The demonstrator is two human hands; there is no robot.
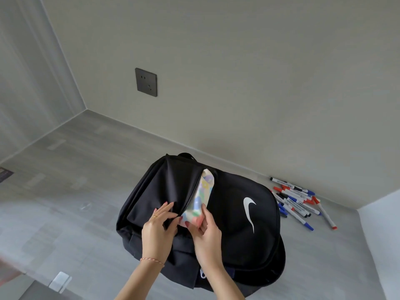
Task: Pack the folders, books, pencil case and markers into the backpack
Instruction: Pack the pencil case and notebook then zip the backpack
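Observation:
A black backpack [238, 213] with a white swoosh lies on the grey surface, its zip opening facing up. A pastel flower-patterned pencil case [202, 192] sticks halfway out of that opening. My left hand [159, 224] grips the backpack's fabric edge beside the zip and holds it aside. My right hand [205, 232] pinches the near end of the pencil case. A pile of several markers [296, 200] with red, blue and black caps lies to the right of the backpack, by the wall. No folders or books are visible.
A grey wall with a dark socket plate [146, 82] rises behind the backpack. A white surface [381, 234] borders the right side. A small white object [60, 281] lies at the lower left on the grey surface.

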